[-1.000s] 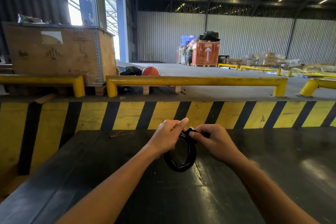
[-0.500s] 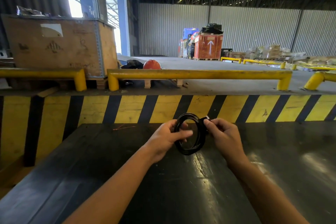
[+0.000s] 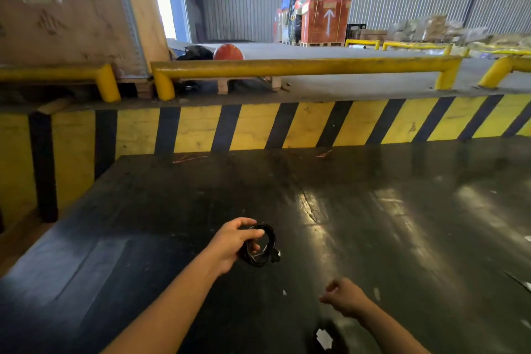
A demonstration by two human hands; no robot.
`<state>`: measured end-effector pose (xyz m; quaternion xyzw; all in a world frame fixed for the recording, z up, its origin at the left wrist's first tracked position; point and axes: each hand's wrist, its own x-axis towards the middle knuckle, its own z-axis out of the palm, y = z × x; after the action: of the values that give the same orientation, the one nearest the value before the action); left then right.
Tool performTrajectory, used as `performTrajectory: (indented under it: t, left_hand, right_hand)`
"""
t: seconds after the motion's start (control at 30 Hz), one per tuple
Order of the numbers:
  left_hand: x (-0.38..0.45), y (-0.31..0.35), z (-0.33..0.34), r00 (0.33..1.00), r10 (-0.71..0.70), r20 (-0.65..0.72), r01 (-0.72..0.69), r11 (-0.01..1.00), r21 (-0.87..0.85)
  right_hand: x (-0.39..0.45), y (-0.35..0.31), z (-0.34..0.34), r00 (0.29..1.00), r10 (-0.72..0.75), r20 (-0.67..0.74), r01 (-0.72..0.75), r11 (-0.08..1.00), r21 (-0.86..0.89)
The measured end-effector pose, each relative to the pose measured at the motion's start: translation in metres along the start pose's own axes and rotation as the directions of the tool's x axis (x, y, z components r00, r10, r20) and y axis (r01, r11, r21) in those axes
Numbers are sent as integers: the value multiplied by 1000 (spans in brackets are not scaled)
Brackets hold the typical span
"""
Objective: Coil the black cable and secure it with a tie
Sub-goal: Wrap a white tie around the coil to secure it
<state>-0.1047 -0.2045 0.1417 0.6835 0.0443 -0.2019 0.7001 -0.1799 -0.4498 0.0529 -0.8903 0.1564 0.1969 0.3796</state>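
The black cable [image 3: 263, 247] is wound into a small tight coil, and my left hand [image 3: 232, 244] grips its left side just above the dark table top [image 3: 402, 224]. A small plug end sticks out at the coil's lower right. Whether a tie is wrapped around the coil cannot be made out. My right hand [image 3: 344, 299] is off the cable, low and to the right, fingers curled into a loose fist with nothing in it.
A yellow and black striped board [image 3: 258, 126] backs the table, with yellow guard rails [image 3: 301, 66] behind it. A wooden crate [image 3: 71, 23] stands at the far left. Small white scraps [image 3: 324, 338] lie on the table near my right forearm.
My right hand has let go of the coil and dropped back to the lower right. My left hand alone has brought the coil down toward the table. The view has tilted downward.
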Motion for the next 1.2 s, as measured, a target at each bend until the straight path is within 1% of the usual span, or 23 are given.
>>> performTrajectory:
  t: [0.07, 0.13, 0.23, 0.3, 0.37, 0.5, 0.57, 0.63, 0.7, 0.77, 0.8, 0.83, 0.9, 0.97, 1.1, 1.2]
  left_hand:
    - [-1, -13, -4, 999, -43, -11, 43, 998, 41]
    - [-3, -23, -6, 997, -79, -16, 80, 993, 87]
    - [-6, -32, -7, 992, -129, 5, 126, 976, 179]
    - [-7, -35, -6, 986, -154, 58, 141, 971, 191]
    - [-9, -35, -3, 983, -152, 102, 130, 972, 198]
    - [-10, -33, 2, 987, -104, 126, 71, 968, 239]
    - [-10, -31, 4, 988, -70, 137, 34, 967, 252]
    - [-10, -28, 5, 988, -32, 148, -9, 964, 266]
    - [-9, -21, 7, 987, 2, 158, -46, 961, 272]
    - [-10, -11, 11, 984, 42, 171, -84, 966, 244]
    - [-11, -4, 13, 982, 65, 175, -104, 970, 221]
    - [-12, 3, 16, 979, 90, 180, -125, 972, 198]
    - [-15, 20, 20, 966, 149, 210, -181, 973, 144]
    - [-19, 36, 24, 941, 221, 255, -247, 966, 75]
    - [-29, 61, 30, 895, 314, 317, -333, 943, 6]
    - [-33, 70, 33, 873, 344, 345, -361, 932, -15]
  right_hand:
    - [-5, 17, 16, 997, 48, 68, -38, 989, -142]
    - [-9, 28, 30, 996, 17, 88, 5, 970, -243]
    - [-11, 38, 43, 997, -58, 47, 70, 945, -318]
    - [-10, 40, 49, 996, -86, 35, 93, 924, -371]
    - [-9, 41, 54, 997, -83, 10, 80, 920, -383]
    - [-2, 32, 50, 1000, -9, 14, 13, 942, -334]
    - [0, 14, 33, 999, -40, -22, 33, 963, -269]
    - [2, -14, 10, 988, -124, -90, 111, 984, -137]
    - [-3, -50, -15, 963, -215, -165, 226, 973, 52]
    - [-11, -85, -38, 927, -298, -228, 354, 897, 266]
    - [-18, -102, -49, 909, -333, -251, 405, 845, 349]
    - [-25, -117, -60, 889, -367, -275, 452, 802, 390]
    - [-39, -140, -76, 849, -432, -305, 526, 748, 405]
    - [-48, -154, -87, 817, -481, -317, 575, 720, 389]
    - [-54, -165, -96, 758, -559, -338, 646, 718, 261]
    - [-55, -167, -99, 713, -583, -390, 681, 708, 187]
